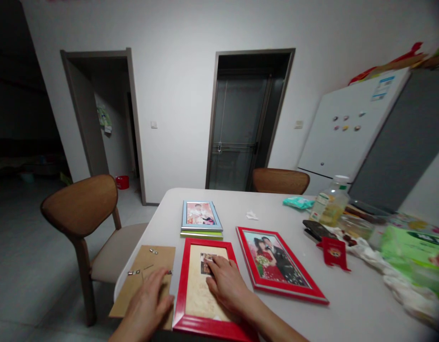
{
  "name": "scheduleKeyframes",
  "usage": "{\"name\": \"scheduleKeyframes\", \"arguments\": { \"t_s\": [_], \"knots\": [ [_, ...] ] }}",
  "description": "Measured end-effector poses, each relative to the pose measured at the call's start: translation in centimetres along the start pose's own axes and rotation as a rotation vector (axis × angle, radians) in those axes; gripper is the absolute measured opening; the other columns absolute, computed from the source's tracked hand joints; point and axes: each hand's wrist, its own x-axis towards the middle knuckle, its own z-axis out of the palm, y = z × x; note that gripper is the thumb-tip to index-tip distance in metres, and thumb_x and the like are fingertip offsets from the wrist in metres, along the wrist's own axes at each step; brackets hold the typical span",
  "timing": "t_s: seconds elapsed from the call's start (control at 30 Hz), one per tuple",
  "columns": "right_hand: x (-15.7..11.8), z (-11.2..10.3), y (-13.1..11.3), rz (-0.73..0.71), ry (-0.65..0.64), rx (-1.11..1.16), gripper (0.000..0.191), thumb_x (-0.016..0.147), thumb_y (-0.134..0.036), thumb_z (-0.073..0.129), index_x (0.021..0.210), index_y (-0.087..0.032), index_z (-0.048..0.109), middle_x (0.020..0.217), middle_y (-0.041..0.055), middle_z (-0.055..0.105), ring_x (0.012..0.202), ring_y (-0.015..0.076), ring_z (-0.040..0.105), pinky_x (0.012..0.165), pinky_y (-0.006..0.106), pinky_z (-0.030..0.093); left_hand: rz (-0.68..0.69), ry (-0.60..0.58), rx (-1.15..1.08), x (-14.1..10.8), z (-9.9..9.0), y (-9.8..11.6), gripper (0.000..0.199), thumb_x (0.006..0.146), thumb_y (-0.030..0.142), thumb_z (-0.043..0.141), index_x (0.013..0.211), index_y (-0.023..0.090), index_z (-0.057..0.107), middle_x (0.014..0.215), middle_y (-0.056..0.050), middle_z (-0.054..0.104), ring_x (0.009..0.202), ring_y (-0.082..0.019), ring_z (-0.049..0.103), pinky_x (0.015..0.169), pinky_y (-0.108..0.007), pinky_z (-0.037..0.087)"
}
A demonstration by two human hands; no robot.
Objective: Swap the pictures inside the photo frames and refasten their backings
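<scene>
A red picture frame (181, 294) lies on the table in front of me, with a cream sheet (194, 280) inside it and a small dark picture near the sheet's top. My right hand (228, 282) rests on that sheet, fingers stretched out and fingertips at the small picture. To the left is a brown backing board (164, 256) with metal clips, partly over the table edge. My left hand (148, 297) lies over this board, fingers apart, its fingertips near a clip beside the frame. Another red frame (280, 263) with a photo of two people lies at the right.
Farther back sit a blue-silver photo frame (201, 216) and a green frame (201, 234) under it. A bottle (329, 202), a dark wallet-like item (317, 230), a red packet (334, 253) and a green tissue pack (412, 251) crowd the right. A chair (82, 204) stands left.
</scene>
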Motion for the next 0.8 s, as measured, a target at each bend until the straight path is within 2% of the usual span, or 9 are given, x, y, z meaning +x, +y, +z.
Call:
{"name": "scheduleKeyframes", "arguments": {
  "t_s": [0.07,0.2,0.37,0.53,0.7,0.8],
  "knots": [
    [-0.5,0.0,-0.5,-0.069,-0.011,0.036,0.04,0.076,-0.027,0.042,0.115,-0.018,0.046,0.123,0.0097,0.043,0.112,0.0237,0.036,0.092,0.036,0.024,0.042,-0.085,-0.036,-0.1,1.2,2.1,0.053,0.068,0.031,0.048,0.118,0.015,0.046,0.126,-0.008,0.045,0.117,-0.022,0.038,0.099,-0.033,0.028],
    [-1.0,0.0,-1.9,-0.181,-0.057,0.073,0.032,0.075,-0.029,0.044,0.104,-0.018,0.051,0.117,0.0091,0.044,0.11,0.0231,0.036,0.092,0.035,0.026,0.017,-0.119,-0.001,0.4,2.5,4.6,0.055,0.067,0.031,0.048,0.118,0.011,0.045,0.128,-0.012,0.043,0.118,-0.025,0.036,0.1,-0.035,0.025],
    [-0.8,-0.7,-2.5,-0.241,-0.111,0.104,0.027,0.073,-0.026,0.045,0.098,-0.019,0.052,0.11,0.0076,0.048,0.107,0.0222,0.038,0.092,0.036,0.025,0.022,-0.111,0.063,0.8,2.9,4.5,0.053,0.071,0.028,0.042,0.121,0.011,0.042,0.129,-0.012,0.04,0.12,-0.023,0.034,0.1,-0.034,0.025],
    [-0.6,-1.8,-0.7,-0.193,-0.198,0.106,0.045,0.065,-0.033,0.056,0.107,-0.021,0.051,0.118,0.0094,0.044,0.11,0.0267,0.037,0.091,0.041,0.026,0.034,-0.081,0.027,0.6,3.0,4.3,0.051,0.071,0.023,0.04,0.121,0.011,0.042,0.133,-0.011,0.035,0.121,-0.021,0.032,0.101,-0.033,0.024],
    [-0.8,-1.2,-0.7,-0.127,-0.09,0.1,0.041,0.073,-0.033,0.048,0.112,-0.021,0.047,0.124,0.0098,0.04,0.114,0.0248,0.033,0.092,0.039,0.025,0.025,-0.083,-0.011,0.9,3.0,4.6,0.052,0.069,0.019,0.04,0.12,0.011,0.043,0.135,-0.01,0.032,0.123,-0.02,0.03,0.102,-0.032,0.022],
    [-0.5,-0.5,-1.1,-0.128,-0.075,0.081,0.039,0.077,-0.036,0.043,0.113,-0.023,0.046,0.127,0.0086,0.037,0.116,0.0245,0.03,0.092,0.039,0.023,0.033,-0.092,-0.002,1.0,2.9,4.6,0.052,0.069,0.02,0.04,0.12,0.011,0.043,0.135,-0.01,0.032,0.123,-0.019,0.03,0.102,-0.032,0.022]
  ]
}}
